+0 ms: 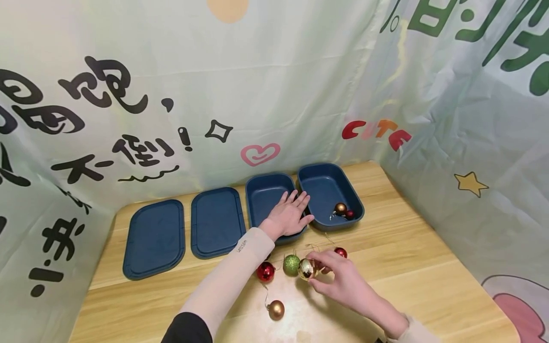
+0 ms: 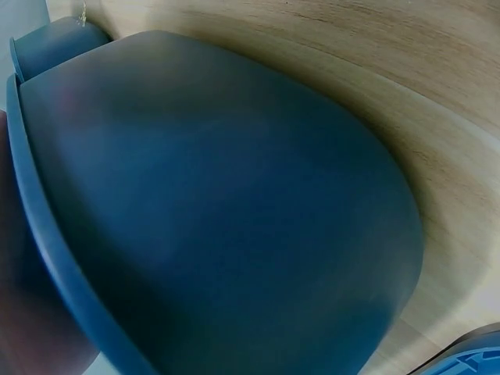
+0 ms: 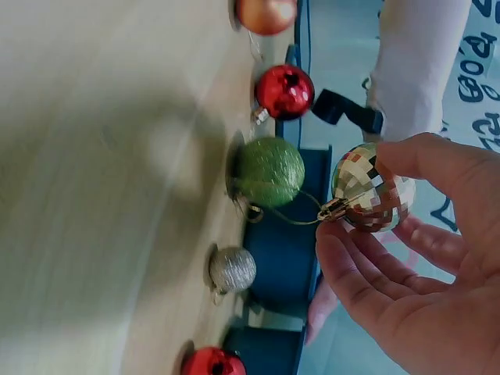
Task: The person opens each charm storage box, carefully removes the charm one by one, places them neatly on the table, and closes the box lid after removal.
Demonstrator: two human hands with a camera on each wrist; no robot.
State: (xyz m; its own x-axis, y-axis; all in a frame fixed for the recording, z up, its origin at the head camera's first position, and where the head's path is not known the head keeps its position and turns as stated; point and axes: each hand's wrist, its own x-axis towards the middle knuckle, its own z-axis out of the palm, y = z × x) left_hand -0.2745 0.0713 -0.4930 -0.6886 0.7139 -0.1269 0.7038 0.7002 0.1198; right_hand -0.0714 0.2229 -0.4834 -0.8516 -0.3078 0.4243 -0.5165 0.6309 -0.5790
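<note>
Gold, faceted and slick, and that's the worry: the gold ball (image 1: pixel 306 269) sits pinched in the fingers of the right hand (image 1: pixel 343 278), seemingly just above the counter (image 1: pixel 386 267), right beside the green ball (image 1: pixel 291 265). Hard, round surface, little for the fingertips to bite on; squeeze off-centre and it could squirt out and roll. Watch the string loop (image 3: pixel 293 221) too! It trails from the cap across the green ball in the right wrist view; I can't tell whether they touch, but a snag could drag the green one along.

Over at the far side, the left hand (image 1: pixel 288 214) lies across the right rim of the left box (image 1: pixel 261 197), fingers straight and spread. How hard it presses, I can't tell; too much weight on that edge might tip or slide the box, and the hand covers part of the way in. Right box (image 1: pixel 323 186) holds two small balls (image 1: pixel 340 208), so a hard drop there could knock them about. And mind the near side: the copper ball (image 1: pixel 276 309) lies loose, and a brushing sleeve could send it rolling.
</note>
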